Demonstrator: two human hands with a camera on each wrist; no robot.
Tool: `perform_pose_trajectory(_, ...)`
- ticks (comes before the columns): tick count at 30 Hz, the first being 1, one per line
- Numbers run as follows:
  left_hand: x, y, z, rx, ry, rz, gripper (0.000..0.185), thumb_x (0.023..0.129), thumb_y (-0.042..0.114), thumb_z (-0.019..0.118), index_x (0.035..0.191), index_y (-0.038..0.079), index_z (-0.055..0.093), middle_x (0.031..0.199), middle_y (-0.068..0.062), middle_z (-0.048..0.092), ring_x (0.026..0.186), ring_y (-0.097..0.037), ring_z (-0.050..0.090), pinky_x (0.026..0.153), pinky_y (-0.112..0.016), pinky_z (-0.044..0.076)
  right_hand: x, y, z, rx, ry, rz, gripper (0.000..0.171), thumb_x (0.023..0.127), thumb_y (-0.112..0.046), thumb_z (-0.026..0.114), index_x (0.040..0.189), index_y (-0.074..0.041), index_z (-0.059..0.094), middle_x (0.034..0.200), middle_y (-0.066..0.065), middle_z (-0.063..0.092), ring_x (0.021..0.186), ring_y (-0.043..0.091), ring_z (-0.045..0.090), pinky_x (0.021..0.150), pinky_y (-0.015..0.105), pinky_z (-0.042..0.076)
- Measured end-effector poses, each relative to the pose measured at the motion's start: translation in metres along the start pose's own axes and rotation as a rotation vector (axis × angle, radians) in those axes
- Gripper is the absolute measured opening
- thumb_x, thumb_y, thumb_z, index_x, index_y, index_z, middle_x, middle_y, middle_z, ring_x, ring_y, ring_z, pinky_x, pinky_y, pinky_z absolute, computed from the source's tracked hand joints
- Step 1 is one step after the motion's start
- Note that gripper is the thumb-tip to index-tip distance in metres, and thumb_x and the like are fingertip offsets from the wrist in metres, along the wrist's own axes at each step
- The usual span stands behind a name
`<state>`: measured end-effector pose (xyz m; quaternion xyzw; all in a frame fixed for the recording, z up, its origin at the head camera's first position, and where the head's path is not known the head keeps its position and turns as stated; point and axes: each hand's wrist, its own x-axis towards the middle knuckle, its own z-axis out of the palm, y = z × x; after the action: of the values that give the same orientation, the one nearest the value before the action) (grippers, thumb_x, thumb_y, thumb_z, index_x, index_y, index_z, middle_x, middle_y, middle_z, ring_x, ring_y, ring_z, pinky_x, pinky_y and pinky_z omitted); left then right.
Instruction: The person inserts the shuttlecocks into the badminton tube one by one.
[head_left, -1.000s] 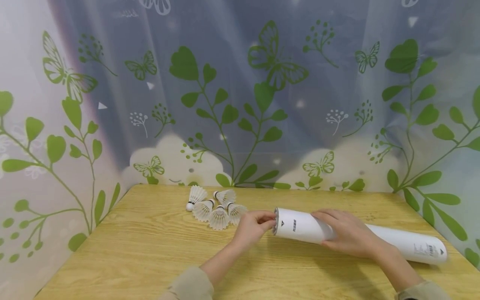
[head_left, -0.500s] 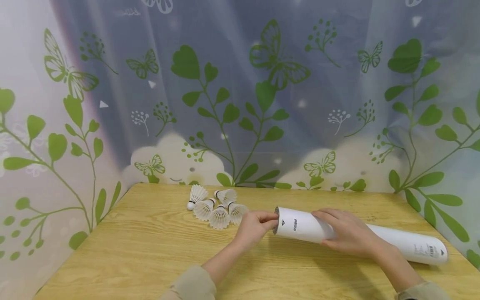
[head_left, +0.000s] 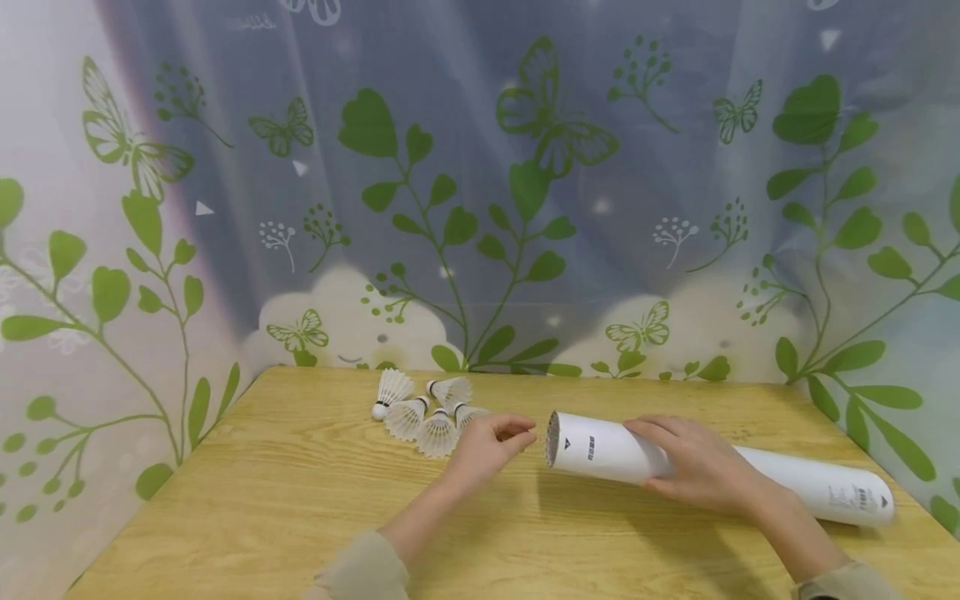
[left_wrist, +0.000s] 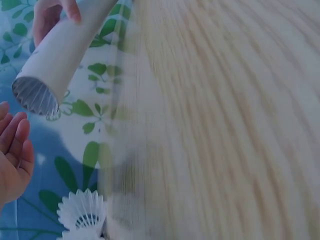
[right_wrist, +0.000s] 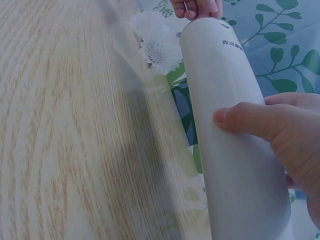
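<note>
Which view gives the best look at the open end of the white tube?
The left wrist view: the tube's open end faces the camera, showing feathers packed inside. The head view shows the whole tube lying on the table, its opening seen edge-on. The right wrist view shows only the tube's side under the right hand.

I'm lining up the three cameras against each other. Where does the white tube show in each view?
Head: white tube lies right of centre on the table, under the right hand.
Left wrist: top left, open end showing.
Right wrist: centre right, lengthwise.
Shared landmark: the shuttlecocks beside its open end.
</note>
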<state>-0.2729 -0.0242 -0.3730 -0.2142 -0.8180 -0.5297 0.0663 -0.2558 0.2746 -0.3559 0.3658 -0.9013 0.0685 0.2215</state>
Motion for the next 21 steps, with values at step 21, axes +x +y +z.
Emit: perform_pose_trajectory(21, -0.013, -0.044, -0.074, 0.199, 0.246, -0.038, 0.017, 0.081, 0.002, 0.068, 0.098, -0.002, 0.068, 0.087, -0.010, 0.067, 0.077, -0.021, 0.061, 0.068, -0.031, 0.050, -0.001, 0.000, 0.000, -0.005, 0.021, -0.036, 0.071, 0.062, -0.028, 0.084, 0.124, -0.009, 0.056, 0.118, 0.010, 0.059, 0.099, 0.029, 0.059, 0.079, 0.048, 0.048)
